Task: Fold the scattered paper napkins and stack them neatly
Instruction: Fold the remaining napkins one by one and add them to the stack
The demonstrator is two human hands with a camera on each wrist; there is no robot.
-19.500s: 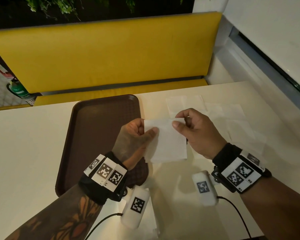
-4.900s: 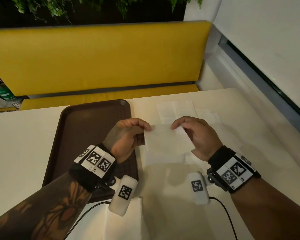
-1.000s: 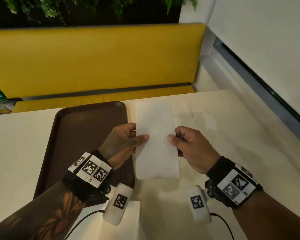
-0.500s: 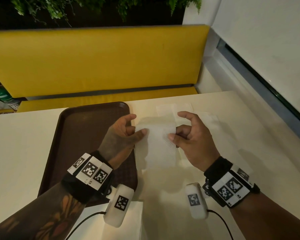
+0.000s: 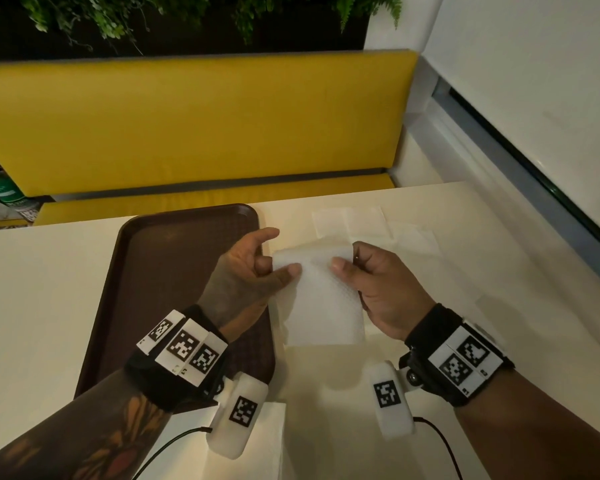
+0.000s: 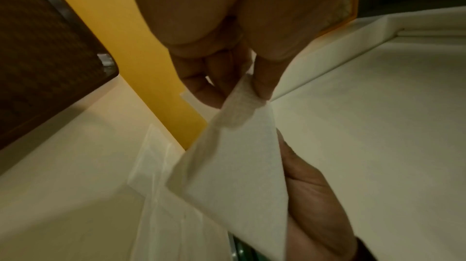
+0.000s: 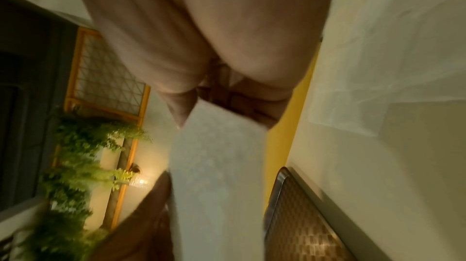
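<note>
napkin (image 5: pixel 321 299) top half now folded down since a second ago. left hand (image 5: pixel 248 271) and right hand (image 5: pixel 371 289) both pinch its upper edge above table (image 5: pixel 499 306). unfolded napkins (image 5: pixel 354 223) remain; folded stack (image 5: pixel 267 441) sits near.

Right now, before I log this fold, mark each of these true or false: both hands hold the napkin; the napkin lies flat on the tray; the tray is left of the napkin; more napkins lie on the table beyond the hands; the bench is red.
1. Both hands hold the napkin. True: the left hand and right hand each pinch the napkin.
2. The napkin lies flat on the tray. False: it is held up, beside the tray.
3. The tray is left of the napkin. True.
4. More napkins lie on the table beyond the hands. True: flat napkins lie there.
5. The bench is red. False: the bench is yellow.
</note>
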